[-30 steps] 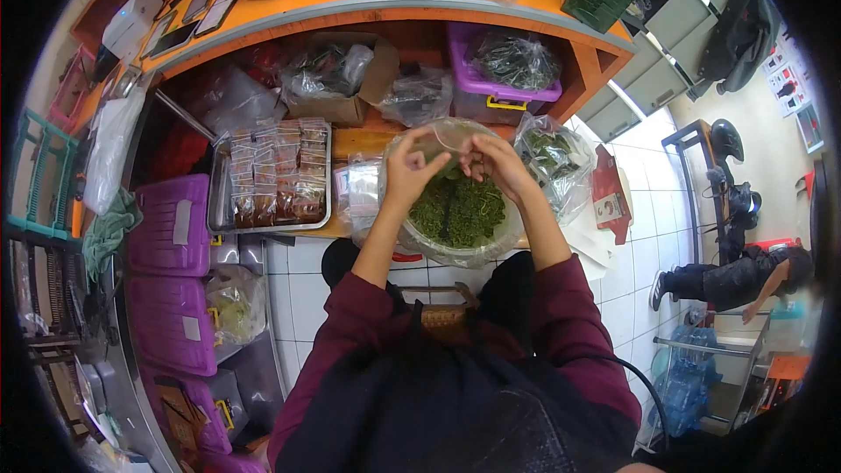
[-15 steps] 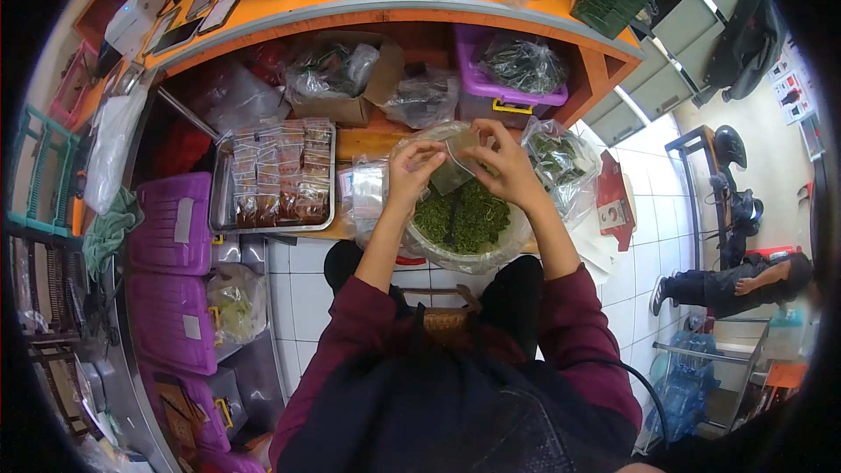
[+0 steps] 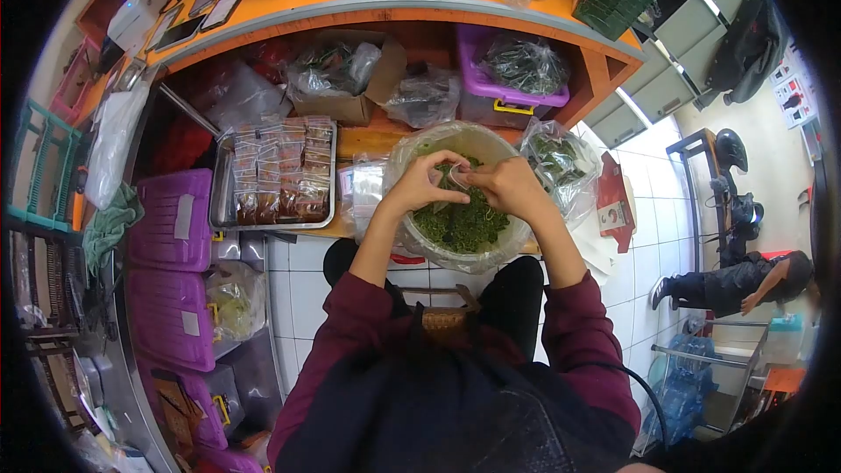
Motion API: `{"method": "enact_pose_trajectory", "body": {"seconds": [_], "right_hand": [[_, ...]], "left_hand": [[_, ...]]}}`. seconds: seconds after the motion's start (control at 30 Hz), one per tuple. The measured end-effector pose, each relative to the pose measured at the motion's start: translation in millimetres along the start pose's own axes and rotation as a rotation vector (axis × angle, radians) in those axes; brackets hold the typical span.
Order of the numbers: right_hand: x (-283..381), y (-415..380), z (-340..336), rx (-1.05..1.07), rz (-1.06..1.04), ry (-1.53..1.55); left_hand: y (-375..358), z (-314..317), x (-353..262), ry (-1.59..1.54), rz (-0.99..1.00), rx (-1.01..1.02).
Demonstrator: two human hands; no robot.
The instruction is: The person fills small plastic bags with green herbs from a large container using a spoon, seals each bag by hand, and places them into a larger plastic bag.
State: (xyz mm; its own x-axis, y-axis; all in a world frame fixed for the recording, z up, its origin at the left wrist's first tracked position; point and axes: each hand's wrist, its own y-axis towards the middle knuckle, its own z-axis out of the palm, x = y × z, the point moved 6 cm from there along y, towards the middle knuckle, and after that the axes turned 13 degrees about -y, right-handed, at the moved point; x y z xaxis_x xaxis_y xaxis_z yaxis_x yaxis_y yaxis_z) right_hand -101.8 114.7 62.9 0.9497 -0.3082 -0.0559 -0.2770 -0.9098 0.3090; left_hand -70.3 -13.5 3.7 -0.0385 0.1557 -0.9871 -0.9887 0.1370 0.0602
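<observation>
Both hands are over a round tub (image 3: 484, 261) lined with clear plastic, which holds chopped green leaves (image 3: 460, 221). A small clear bag (image 3: 454, 177) shows between them. My left hand (image 3: 426, 182) is curved round the bag's left side, thumb and fingers bent; whether it grips the bag is hard to see. My right hand (image 3: 510, 186) pinches the bag's edge from the right, its fingers pressed together. Left of the tub lies a stack of clear plastic packets (image 3: 364, 193).
A metal tray (image 3: 273, 226) of filled red-brown sachets is at the left. Purple lids (image 3: 171, 221) stand beyond it. A bag of greens (image 3: 561, 162) and a red box (image 3: 617, 201) are right of the tub. An orange counter (image 3: 350, 4) runs above. A person (image 3: 736, 285) is far right.
Both hands have come lower and closer over the leaves. The small bag, spread out between them before, is now mostly hidden by the fingers.
</observation>
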Motion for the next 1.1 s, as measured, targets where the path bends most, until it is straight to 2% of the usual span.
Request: {"method": "enact_pose_trajectory", "body": {"seconds": [0.17,0.27,0.33,0.37,0.43,0.47,0.5,0.6,0.7,0.8,0.9,1.0,1.03,1.1], "right_hand": [[5,2,-1,0.12,0.033,-0.045],[5,4,-12,-0.059,0.033,0.147],[-10,0,-20,-0.22,0.201,0.263],[-17,-2,-23,-0.3,0.284,0.32],[-21,-3,16,-0.074,0.312,0.084],[-24,-5,36,0.036,0.326,-0.036],[-12,-8,53,0.285,0.294,0.006],[8,-15,105,0.368,-0.009,0.127],[6,-10,124,0.444,-0.097,0.007],[-3,-4,114,0.485,-0.071,0.081],[-27,-1,100,0.122,0.115,0.195],[-46,0,98,-0.214,0.435,0.466],[-43,-1,111,-0.104,0.443,0.508],[-32,-5,130,0.113,0.456,0.587]], "left_hand": [[0,4,1,-0.012,0.096,-0.052],[3,-2,14,-0.159,0.172,-0.078],[0,-7,10,-0.278,0.19,-0.149],[0,-16,15,-0.249,0.231,-0.246],[0,-30,26,-0.193,0.308,-0.438],[1,-30,28,-0.248,0.322,-0.438],[0,-26,24,-0.304,0.334,-0.435],[0,-23,19,-0.314,0.355,-0.462],[-5,-26,19,-0.313,0.387,-0.514],[-7,-27,19,-0.379,0.468,-0.54],[-7,-27,18,-0.311,0.509,-0.584],[-6,-29,19,-0.09,0.524,-0.628],[-7,-29,18,-0.001,0.53,-0.635],[-7,-30,21,-0.033,0.499,-0.673]]}}
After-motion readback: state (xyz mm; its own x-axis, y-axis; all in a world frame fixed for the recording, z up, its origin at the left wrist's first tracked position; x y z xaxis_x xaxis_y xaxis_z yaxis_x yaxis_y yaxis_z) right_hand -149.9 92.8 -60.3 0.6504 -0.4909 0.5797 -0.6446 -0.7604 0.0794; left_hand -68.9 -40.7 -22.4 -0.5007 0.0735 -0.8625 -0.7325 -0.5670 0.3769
